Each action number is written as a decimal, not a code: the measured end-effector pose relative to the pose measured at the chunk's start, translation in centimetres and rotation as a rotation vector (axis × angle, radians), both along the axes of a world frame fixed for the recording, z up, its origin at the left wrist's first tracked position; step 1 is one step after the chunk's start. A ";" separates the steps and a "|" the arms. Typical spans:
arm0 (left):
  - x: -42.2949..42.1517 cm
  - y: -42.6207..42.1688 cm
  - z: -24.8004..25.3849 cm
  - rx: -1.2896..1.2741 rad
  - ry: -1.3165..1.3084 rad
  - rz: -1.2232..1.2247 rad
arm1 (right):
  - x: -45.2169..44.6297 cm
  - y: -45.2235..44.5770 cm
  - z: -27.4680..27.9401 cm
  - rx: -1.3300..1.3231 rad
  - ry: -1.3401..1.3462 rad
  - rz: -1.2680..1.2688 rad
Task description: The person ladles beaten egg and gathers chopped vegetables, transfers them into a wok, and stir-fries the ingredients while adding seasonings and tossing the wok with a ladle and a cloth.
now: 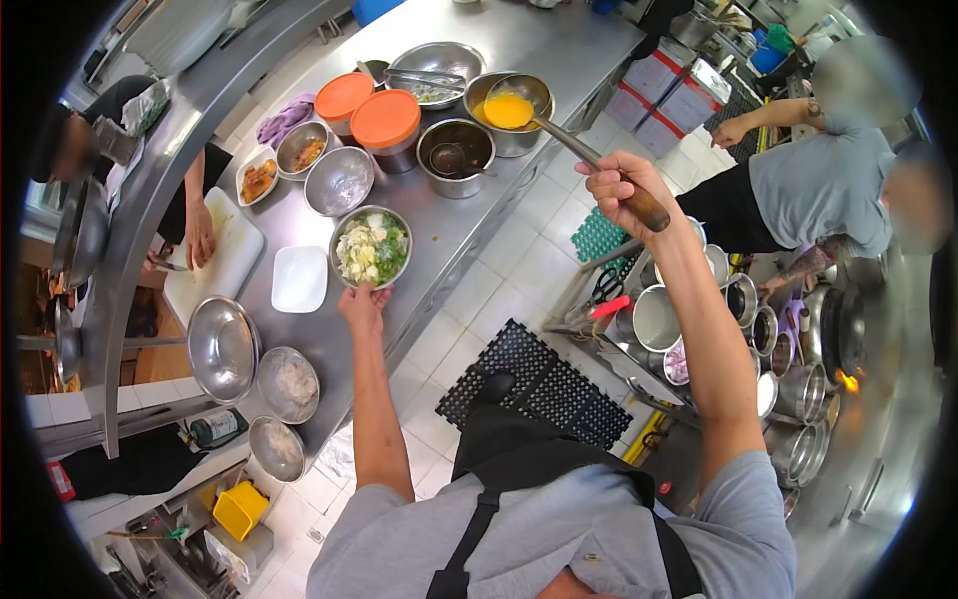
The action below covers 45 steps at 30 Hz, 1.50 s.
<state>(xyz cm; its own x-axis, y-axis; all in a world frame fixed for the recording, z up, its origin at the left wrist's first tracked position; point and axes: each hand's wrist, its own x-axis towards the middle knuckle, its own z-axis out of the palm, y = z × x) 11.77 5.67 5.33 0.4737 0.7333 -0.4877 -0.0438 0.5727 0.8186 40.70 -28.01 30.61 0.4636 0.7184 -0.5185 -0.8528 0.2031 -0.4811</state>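
Observation:
My right hand point(627, 192) is wrapped round the wooden handle of a ladle point(509, 108). Yellow-orange liquid fills the ladle's bowl, which is over a metal pot point(529, 142) at the counter's far edge. With my left hand point(363, 307) I grip the near rim of a steel bowl point(370, 249) of chopped greens and pale pieces. Left of that bowl sits an empty white square dish point(299, 280). A pot of dark liquid point(456, 157) stands between the steel bowl and the ladle.
Orange-lidded containers point(385, 119) and metal bowls point(338, 182) stand on the counter point(439, 245). At left, a co-worker's hand point(200, 235) is over a white cutting board point(239, 245). Two people stand at right near pots and a burner flame point(848, 381). Black mats point(544, 384) cover part of the floor.

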 end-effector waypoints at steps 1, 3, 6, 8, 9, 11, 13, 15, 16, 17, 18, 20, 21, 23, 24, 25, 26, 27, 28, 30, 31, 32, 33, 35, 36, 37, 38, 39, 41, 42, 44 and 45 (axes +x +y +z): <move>-0.2 -0.7 0.1 0.008 -0.001 -0.049 | -0.3 -0.5 0.3 0.019 -0.003 -0.012; 0.6 -2.4 0.4 -0.024 0.000 -0.141 | -1.0 -1.3 0.7 0.056 -0.007 -0.034; 2.7 -6.5 1.4 -0.114 0.000 -0.313 | -1.8 -2.4 1.0 0.042 -0.023 -0.064; 5.1 -9.1 2.2 -0.124 0.002 -0.446 | -2.2 -2.8 1.0 0.017 -0.063 -0.063; 6.5 -10.3 2.6 -0.129 0.009 -0.491 | -2.4 -2.9 1.0 0.005 -0.084 -0.063; 9.3 -12.7 2.8 -0.159 -0.035 -0.509 | -2.8 -3.0 1.3 -0.012 -0.100 -0.097; 11.8 -14.2 2.5 -0.185 -0.079 -0.531 | -3.0 -3.3 1.4 -0.009 -0.101 -0.118; 14.3 -15.1 1.5 -0.206 -0.126 -0.557 | -3.0 -3.6 1.1 0.014 -0.089 -0.124; 15.5 -15.5 1.1 -0.194 -0.136 -0.564 | -3.0 -3.7 0.8 0.011 -0.098 -0.126; 16.6 -15.7 0.6 -0.188 -0.133 -0.564 | -3.0 -3.7 0.6 0.008 -0.108 -0.128; 17.4 -16.0 0.5 -0.184 -0.129 -0.563 | -3.1 -3.7 0.5 0.004 -0.117 -0.130; 18.6 -16.3 0.3 -0.174 -0.121 -0.561 | -3.5 -3.3 0.8 -0.053 -0.135 -0.134; 19.0 -16.3 0.3 -0.168 -0.117 -0.558 | -3.6 -3.1 0.9 -0.079 -0.142 -0.134; 19.8 -16.1 0.4 -0.160 -0.111 -0.561 | -3.6 -3.0 0.7 -0.089 -0.139 -0.137; 20.0 -16.1 0.3 -0.159 -0.108 -0.566 | -3.7 -2.9 0.8 -0.093 -0.137 -0.145; 20.3 -16.0 0.2 -0.158 -0.106 -0.570 | -3.7 -2.9 0.8 -0.098 -0.135 -0.152; 20.6 -15.9 0.1 -0.158 -0.106 -0.565 | -3.7 -2.9 0.8 -0.091 -0.135 -0.160; 20.7 -15.8 0.2 -0.159 -0.106 -0.560 | -3.8 -2.8 0.8 -0.086 -0.134 -0.166; 20.8 -15.8 0.2 -0.160 -0.105 -0.554 | -3.9 -2.8 0.8 -0.081 -0.132 -0.172; 21.0 -15.5 0.2 -0.170 -0.111 -0.552 | -4.1 -3.0 0.5 0.001 -0.082 -0.180; 21.2 -15.5 0.2 -0.175 -0.115 -0.553 | -4.3 -3.3 0.4 0.041 -0.058 -0.185; 21.4 -15.4 0.2 -0.179 -0.120 -0.543 | -4.5 -3.8 0.1 0.104 -0.004 -0.207; 21.6 -15.4 0.0 -0.183 -0.125 -0.533 | -4.9 -4.5 -0.4 0.166 0.051 -0.228; 21.9 -15.4 -0.6 -0.191 -0.130 -0.509 | -6.3 -5.6 -1.5 0.253 0.101 -0.239; 22.3 -15.4 -1.1 -0.193 -0.131 -0.497 | -7.4 -6.2 -2.1 0.280 0.094 -0.230; 22.6 -15.5 -1.4 -0.194 -0.131 -0.487 | -8.6 -6.9 -2.7 0.307 0.087 -0.223; 22.7 -15.6 -1.7 -0.189 -0.126 -0.489 | -9.8 -7.6 -3.5 0.294 0.109 -0.232; 22.9 -15.7 -1.8 -0.181 -0.122 -0.493 | -11.2 -8.3 -3.8 0.257 0.063 -0.231; 22.8 -16.3 -1.7 -0.158 -0.124 -0.498 | -14.3 -10.2 -4.2 0.183 -0.030 -0.241; 22.8 -16.5 -1.4 -0.142 -0.131 -0.500 | -15.8 -11.4 -4.6 0.190 0.000 -0.241; 22.4 -17.1 -1.5 -0.090 -0.129 -0.524 | -19.3 -14.5 -4.5 0.207 -0.004 -0.271; 21.8 -17.7 -1.0 -0.069 -0.131 -0.545 | -21.3 -16.2 -4.2 0.216 -0.008 -0.290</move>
